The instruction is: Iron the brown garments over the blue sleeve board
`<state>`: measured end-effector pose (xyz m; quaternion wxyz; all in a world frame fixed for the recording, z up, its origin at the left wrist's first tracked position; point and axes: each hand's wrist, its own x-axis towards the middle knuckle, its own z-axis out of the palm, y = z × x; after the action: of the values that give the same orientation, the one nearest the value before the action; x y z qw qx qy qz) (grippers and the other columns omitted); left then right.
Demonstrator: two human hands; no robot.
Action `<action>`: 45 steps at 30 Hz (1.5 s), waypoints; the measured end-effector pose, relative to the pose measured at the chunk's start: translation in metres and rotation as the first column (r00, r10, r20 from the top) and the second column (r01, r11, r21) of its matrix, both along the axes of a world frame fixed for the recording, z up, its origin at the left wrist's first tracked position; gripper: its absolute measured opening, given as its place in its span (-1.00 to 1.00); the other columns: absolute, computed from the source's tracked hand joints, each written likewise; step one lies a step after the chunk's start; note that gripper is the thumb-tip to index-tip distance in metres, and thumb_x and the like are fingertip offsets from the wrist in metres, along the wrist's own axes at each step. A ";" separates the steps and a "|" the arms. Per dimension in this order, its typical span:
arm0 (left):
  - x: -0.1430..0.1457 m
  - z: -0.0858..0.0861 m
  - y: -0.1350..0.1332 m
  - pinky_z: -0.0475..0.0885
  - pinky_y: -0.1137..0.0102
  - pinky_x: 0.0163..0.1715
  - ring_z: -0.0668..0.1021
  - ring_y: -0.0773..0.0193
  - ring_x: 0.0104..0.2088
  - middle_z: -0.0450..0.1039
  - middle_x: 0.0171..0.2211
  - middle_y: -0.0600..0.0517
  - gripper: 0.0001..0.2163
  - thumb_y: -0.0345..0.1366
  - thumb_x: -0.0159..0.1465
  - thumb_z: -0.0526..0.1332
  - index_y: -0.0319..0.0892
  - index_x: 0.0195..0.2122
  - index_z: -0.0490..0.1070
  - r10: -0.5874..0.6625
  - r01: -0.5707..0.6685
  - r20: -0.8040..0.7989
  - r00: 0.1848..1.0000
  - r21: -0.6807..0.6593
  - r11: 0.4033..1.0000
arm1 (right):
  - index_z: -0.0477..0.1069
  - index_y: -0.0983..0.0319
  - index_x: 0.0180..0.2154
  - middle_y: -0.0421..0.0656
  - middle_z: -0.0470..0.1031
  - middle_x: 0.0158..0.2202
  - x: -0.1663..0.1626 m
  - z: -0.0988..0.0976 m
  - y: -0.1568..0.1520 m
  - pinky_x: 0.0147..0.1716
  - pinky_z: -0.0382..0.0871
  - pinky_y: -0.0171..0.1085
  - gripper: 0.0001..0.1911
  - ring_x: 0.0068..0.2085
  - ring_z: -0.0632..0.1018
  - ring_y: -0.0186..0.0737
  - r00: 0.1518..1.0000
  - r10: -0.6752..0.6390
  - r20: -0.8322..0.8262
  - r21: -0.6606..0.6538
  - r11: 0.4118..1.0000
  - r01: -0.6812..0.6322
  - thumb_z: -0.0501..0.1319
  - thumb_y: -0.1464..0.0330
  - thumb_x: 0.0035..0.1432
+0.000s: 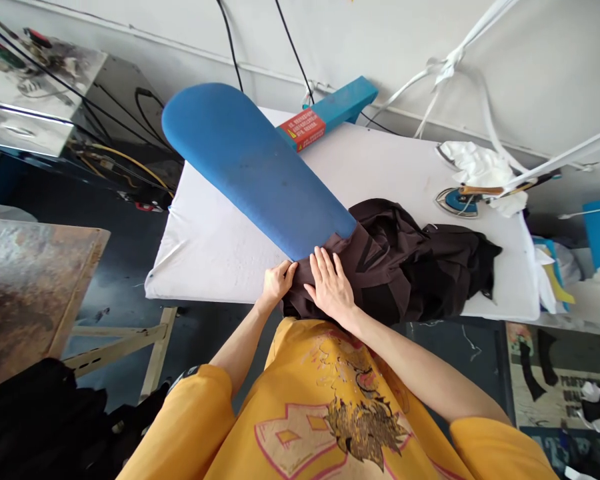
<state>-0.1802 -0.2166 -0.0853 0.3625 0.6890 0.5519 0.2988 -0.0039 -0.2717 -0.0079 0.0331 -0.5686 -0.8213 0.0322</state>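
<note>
A dark brown garment (385, 267) lies bunched at the front of the white-covered table, one end drawn over the near end of a blue padded sleeve board (260, 167). My left hand (278, 283) pinches the garment's edge at the board's near left corner, fingers closed. Flat on the fabric just to the right rests my right hand (331, 283), fingers stretched out. Much of the garment is folded over itself toward the right, so its full shape is hidden.
An iron (459, 201) stands at the table's right, beside a crumpled white cloth (475, 163). Behind the board is a teal arm (343, 110) with a red label. A metal machine (40, 93) with cables stands at left, above a worn tabletop (35, 287). White hoses hang at upper right.
</note>
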 end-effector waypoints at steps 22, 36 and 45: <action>-0.008 0.008 0.004 0.10 0.43 -0.47 0.22 0.39 -0.58 0.17 -0.62 0.12 -0.60 -0.03 0.42 0.01 -0.12 -0.53 0.18 -0.013 0.023 -0.177 0.984 0.055 0.998 | -0.05 0.30 0.49 -0.02 -0.03 0.50 0.122 -0.001 -0.087 0.41 0.05 0.16 -0.28 0.50 0.03 0.11 0.988 -0.144 -0.053 0.029 0.989 0.146 0.07 0.21 0.44; -0.004 0.017 -0.003 0.14 0.47 -0.48 0.19 0.41 -0.60 0.13 -0.65 0.15 -0.60 -0.08 0.40 0.02 -0.12 -0.56 0.13 0.015 -0.003 -0.255 0.967 0.050 0.999 | 0.16 0.30 0.41 0.01 0.17 0.44 0.140 0.000 -0.104 0.41 0.08 0.15 -0.39 0.44 0.19 0.05 0.980 -0.139 -0.144 0.013 0.990 0.142 0.07 0.24 0.42; -0.005 0.025 -0.004 0.19 0.44 -0.52 0.29 0.33 -0.64 0.26 -0.66 0.10 -0.69 -0.11 0.28 0.07 -0.10 -0.57 0.25 0.094 -0.090 -0.393 0.915 0.029 0.996 | 0.31 0.27 0.29 0.02 0.45 0.25 0.159 0.014 -0.090 0.30 0.28 0.05 -0.47 0.28 0.42 -0.08 0.844 -0.129 -0.520 -0.013 0.990 0.144 0.07 0.38 0.32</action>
<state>-0.1849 -0.2202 -0.0602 0.2261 0.7100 0.6439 0.1736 0.1546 -0.3617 0.0060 0.2633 -0.5951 -0.7398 0.1711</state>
